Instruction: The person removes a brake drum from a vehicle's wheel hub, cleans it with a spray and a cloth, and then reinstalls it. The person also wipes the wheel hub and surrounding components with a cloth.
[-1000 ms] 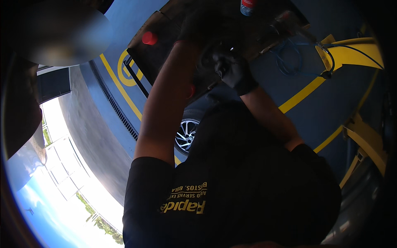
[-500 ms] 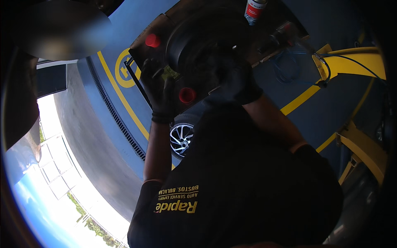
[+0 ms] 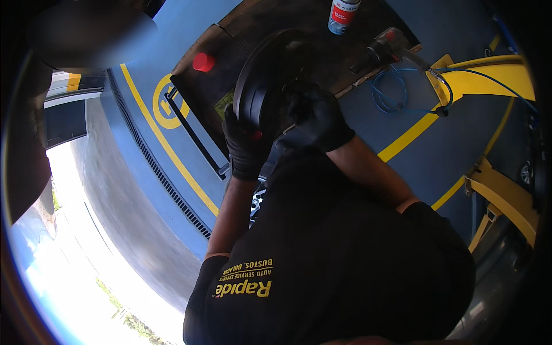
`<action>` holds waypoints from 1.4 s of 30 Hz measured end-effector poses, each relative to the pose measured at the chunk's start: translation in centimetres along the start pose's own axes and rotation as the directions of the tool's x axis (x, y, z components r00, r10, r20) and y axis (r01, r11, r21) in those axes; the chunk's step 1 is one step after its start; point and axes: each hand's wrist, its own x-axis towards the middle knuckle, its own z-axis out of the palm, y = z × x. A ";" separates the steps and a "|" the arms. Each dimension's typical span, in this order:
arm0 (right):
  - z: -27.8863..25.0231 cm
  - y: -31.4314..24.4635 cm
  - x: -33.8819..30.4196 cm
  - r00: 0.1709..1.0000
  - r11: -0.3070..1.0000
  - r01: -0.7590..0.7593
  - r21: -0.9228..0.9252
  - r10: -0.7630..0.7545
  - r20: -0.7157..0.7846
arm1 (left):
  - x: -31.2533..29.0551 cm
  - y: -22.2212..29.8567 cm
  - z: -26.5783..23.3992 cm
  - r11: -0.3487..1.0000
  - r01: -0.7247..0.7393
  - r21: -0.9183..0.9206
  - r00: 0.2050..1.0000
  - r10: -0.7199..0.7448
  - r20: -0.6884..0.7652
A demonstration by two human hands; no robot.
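Note:
A dark, round brake drum [image 3: 253, 95] stands tilted on its edge above the brown work top [image 3: 221, 40]. My left hand [image 3: 246, 144], in a black glove, grips the lower left of its rim. On the drum's open side, my right hand [image 3: 319, 118], also black-gloved, is closed with its fingers curled toward the interior. Deep shadow hides what those fingers hold, if anything. A red cap-like piece [image 3: 203, 62] lies left of the drum, and a yellow-green patch [image 3: 224, 103] shows beside my left fingertips.
A red and white spray can [image 3: 344, 16] stands at the back. An air tool [image 3: 388, 47] lies at the right, with a blue hose [image 3: 382, 95] hanging off the edge. Beyond is a yellow lift arm [image 3: 483, 77]; a black handle bar [image 3: 195, 132] runs along the left.
My left hand, raised with fingers apart before, has come down right onto the drum's rim. The drum now stands more edge-on. My right hand has shifted slightly left.

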 end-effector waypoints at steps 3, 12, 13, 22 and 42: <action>-1.4 -0.3 1.0 0.984 0.993 0.005 -0.120 -0.026 -0.176 | -4.2 -1.7 -1.0 0.953 0.211 -0.216 0.970 -0.177 0.164; -4.6 -0.5 0.5 0.977 0.692 0.006 -0.722 -0.158 -0.143 | 10.5 -3.7 4.7 0.995 0.095 0.036 0.943 -0.101 0.318; -4.1 -0.3 0.1 0.968 0.581 -0.011 -0.814 -0.199 -0.155 | 11.0 -3.5 5.1 0.997 0.064 0.035 0.946 -0.071 0.317; -5.6 -3.3 -1.9 0.788 -0.825 0.315 -0.469 -0.049 0.614 | 11.4 2.7 7.0 0.989 0.005 0.149 0.958 -0.047 0.282; 1.3 -3.9 -9.0 0.940 -0.241 0.245 -0.939 -0.178 0.291 | 12.4 7.7 5.8 0.993 -0.105 0.061 0.915 0.072 0.396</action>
